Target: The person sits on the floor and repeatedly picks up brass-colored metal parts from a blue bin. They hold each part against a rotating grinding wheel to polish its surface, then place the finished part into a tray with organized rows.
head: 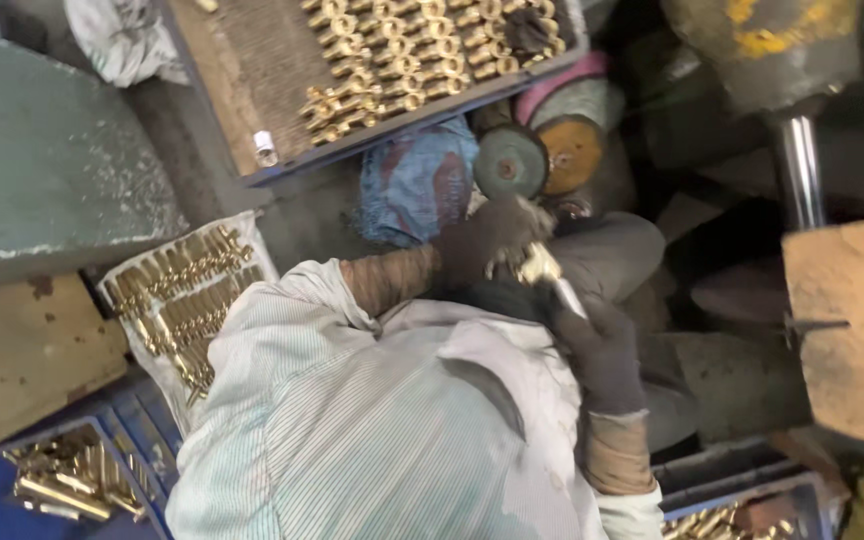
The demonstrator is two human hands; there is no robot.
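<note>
Brass fitting point(539, 266) between both gloved hands point(542, 290)

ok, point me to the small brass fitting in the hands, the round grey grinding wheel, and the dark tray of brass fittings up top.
small brass fitting point(539, 264), head view, its shiny body
round grey grinding wheel point(509, 164), head view, its flat face
dark tray of brass fittings point(252, 80), head view, its bare floor

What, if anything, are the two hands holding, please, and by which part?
Both gloved hands, left hand and right hand, grip a small brass part; which part of it is hidden.
</note>
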